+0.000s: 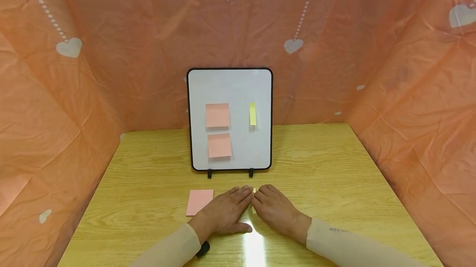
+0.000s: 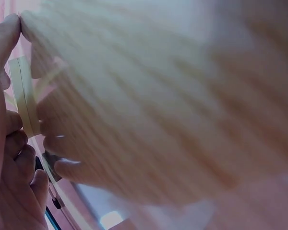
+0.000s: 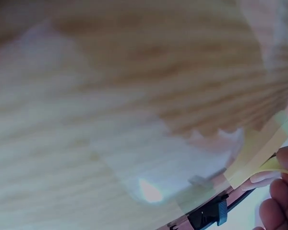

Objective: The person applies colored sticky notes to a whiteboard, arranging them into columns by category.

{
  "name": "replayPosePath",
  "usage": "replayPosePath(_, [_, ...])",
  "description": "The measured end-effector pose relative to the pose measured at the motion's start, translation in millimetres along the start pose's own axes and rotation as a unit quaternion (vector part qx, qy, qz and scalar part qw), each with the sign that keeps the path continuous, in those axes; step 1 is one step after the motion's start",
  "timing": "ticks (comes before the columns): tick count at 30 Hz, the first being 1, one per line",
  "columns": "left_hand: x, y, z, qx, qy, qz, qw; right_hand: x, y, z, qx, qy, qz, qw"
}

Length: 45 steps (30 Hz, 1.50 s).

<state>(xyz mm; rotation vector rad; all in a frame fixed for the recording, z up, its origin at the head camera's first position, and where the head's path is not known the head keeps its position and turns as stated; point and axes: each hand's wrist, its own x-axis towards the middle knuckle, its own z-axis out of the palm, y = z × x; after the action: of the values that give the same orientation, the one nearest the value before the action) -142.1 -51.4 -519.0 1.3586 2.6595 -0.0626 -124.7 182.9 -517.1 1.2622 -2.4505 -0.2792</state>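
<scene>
A slim pad of yellow sticky notes (image 3: 254, 153) lies on the table between the two hands, mostly covered by them in the head view. My left hand (image 1: 227, 211) rests low over the table with its fingers extended, fingertips right at the pad and thumb spread toward me. From the other side my right hand (image 1: 277, 211) has its fingers curled at the pad. In the right wrist view it pinches a yellow sticky note (image 3: 273, 165) that bends up from the pad. A pink sticky note pad (image 1: 199, 201) lies left of my left hand.
A white board (image 1: 230, 89) with a black frame stands behind the hands on small black feet (image 1: 251, 172). Two pink notes (image 1: 217, 115) and one yellow strip note (image 1: 253, 114) are stuck to it. Orange cloth (image 1: 163, 52) surrounds the wooden table (image 1: 316, 155).
</scene>
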Motion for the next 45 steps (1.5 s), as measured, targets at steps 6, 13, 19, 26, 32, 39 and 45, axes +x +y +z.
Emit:
replayPosePath(6, [-0.3, 1.0, -0.8, -0.001, -0.004, -0.003, 1.0, 3.2, 2.9, 2.0, -0.002, 0.025, -0.008, 0.9996])
replayPosePath(13, [0.3, 0.6, 1.1, -0.012, 0.01, 0.0, 0.9999, 5.1, 5.2, 2.8, 0.006, 0.046, -0.011, 0.9988])
replayPosePath(19, [1.2, 0.3, 1.7, -0.019, 0.013, 0.001, 0.9997, 5.5, 6.0, 3.7, 0.0, 0.051, -0.014, 0.9986])
replayPosePath(26, [0.4, 0.9, 1.2, -0.043, 0.011, -0.003, 0.999, 5.6, 5.8, 5.3, -0.002, 0.063, -0.011, 0.9979])
replayPosePath(32, [-1.9, 1.2, -0.7, -0.065, 0.012, -0.014, 0.9977, 6.2, 5.5, 6.4, -0.007, 0.073, -0.007, 0.9973])
replayPosePath(39, [-10.1, -2.9, -4.7, -0.084, 0.014, -0.051, 0.995, 5.8, 6.0, 6.7, 0.003, 0.067, -0.005, 0.9978])
replayPosePath(45, [-23.2, -1.2, -10.8, -0.051, 0.018, -0.045, 0.9975, 4.5, 7.3, 5.9, 0.007, 0.065, -0.001, 0.9979])
